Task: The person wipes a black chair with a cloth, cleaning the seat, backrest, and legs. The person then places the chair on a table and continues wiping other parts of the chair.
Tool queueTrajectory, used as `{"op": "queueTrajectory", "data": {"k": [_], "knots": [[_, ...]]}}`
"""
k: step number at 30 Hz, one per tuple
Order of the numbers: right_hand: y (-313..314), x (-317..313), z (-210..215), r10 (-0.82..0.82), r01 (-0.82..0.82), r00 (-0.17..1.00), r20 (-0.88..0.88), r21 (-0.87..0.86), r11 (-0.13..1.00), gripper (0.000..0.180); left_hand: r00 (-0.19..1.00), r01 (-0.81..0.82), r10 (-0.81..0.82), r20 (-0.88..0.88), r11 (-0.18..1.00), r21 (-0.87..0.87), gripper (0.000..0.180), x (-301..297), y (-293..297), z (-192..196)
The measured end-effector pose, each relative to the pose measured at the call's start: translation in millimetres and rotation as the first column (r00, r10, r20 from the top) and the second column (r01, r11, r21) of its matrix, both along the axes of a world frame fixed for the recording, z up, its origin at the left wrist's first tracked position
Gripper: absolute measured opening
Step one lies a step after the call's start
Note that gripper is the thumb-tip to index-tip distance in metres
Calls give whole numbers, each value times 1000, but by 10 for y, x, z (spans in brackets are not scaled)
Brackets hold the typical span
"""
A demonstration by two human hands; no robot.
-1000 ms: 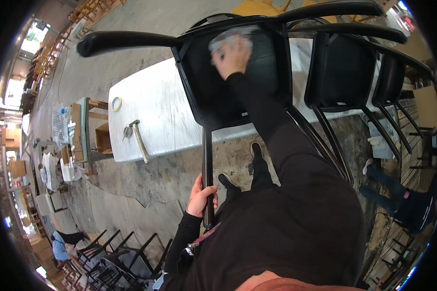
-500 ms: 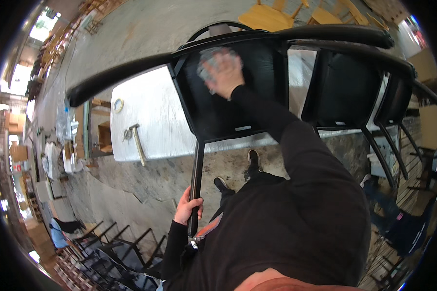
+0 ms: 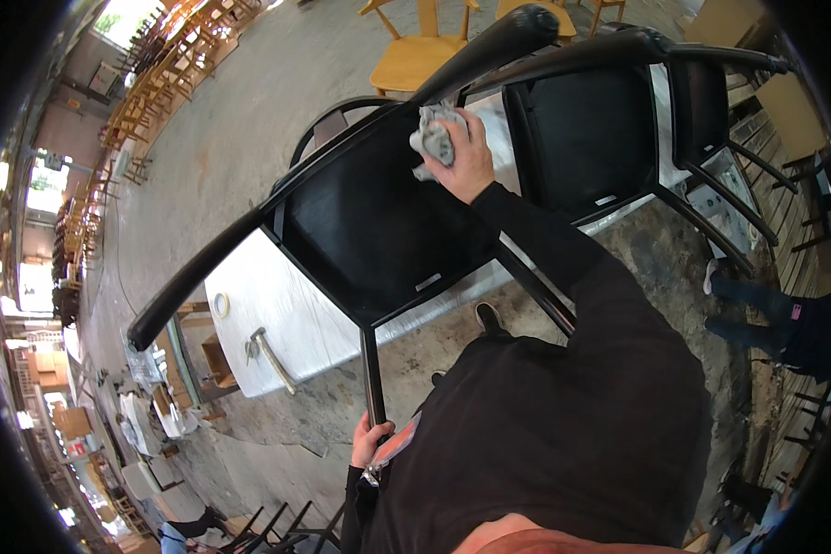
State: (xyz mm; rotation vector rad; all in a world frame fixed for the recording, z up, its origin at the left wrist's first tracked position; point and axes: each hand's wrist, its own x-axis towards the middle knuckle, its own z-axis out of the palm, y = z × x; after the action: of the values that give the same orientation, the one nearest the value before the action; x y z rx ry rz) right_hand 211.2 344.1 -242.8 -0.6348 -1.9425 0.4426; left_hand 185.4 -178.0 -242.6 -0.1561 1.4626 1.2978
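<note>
Both grips are clamped, left hand on chair leg, right hand on cloth, as wiping shifts to the black seat's edge.

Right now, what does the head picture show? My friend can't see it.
A person's right hand holds a crumpled gray cloth at the edge of a black chair seat; the left hand grips one chair leg. A hammer lies on a whitish table, with yellow wooden chairs beyond.

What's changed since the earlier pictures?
The right hand and its grey cloth moved rightward across the black seat to its right edge. The view turned; whether the seat did, I can't tell. The left hand still grips the chair leg; hammer and tape roll remain on the table.
</note>
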Motion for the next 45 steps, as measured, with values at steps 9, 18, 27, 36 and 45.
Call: {"op": "queueTrajectory", "data": {"k": [9, 18, 27, 36, 45], "knots": [[-157, 916, -952, 91, 168, 947, 309, -714, 679, 58, 997, 19, -40, -61, 951, -309, 27, -41, 17, -91], [1008, -744, -458, 104, -314, 921, -376, -554, 771, 61, 999, -6, -3, -52, 984, -180, 26, -64, 274, 116], [288, 815, -1103, 294, 263, 762, 577, -690, 674, 60, 989, -67, 97, 114, 969, -237, 24, -45, 167, 24], [-238, 200, 867, 423, -411, 860, 285, -101, 906, 42, 825, 265, -432, -365, 866, -425, 60, -569, 190, 125], [-237, -1705, 1183, 195, -40, 521, 831, -205, 978, 55, -22, 253, 566, -824, 800, 543, 80, -1880, 1705, 2119]]}}
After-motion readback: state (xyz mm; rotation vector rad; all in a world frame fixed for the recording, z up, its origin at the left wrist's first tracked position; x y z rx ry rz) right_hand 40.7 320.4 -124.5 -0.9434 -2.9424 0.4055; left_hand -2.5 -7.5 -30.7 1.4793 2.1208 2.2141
